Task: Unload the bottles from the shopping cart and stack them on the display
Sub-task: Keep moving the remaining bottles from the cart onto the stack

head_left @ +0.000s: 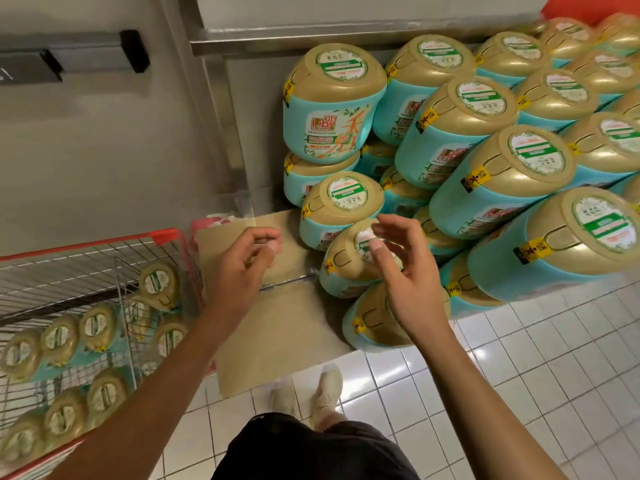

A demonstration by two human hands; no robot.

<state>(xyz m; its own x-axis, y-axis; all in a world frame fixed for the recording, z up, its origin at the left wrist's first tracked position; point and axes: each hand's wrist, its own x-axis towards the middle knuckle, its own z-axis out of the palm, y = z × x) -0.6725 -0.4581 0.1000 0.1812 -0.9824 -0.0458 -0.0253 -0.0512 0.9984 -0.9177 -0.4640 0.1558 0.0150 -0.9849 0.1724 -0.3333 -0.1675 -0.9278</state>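
Teal bottles with gold lids are stacked in tiers on the display, among them one labelled Liby at the top left. A low bottle stands at the stack's front left. My right hand hovers just over it, fingers loosely spread, holding nothing. My left hand hangs above the bare tan display board, fingers loosely curled and empty. Several more bottles lie in the red wire shopping cart at the left.
A steel pillar and ledge rise behind the display's left corner. White floor tiles spread to the right. My shoes stand close to the board's front edge. A grey wall with a dark rail is at the upper left.
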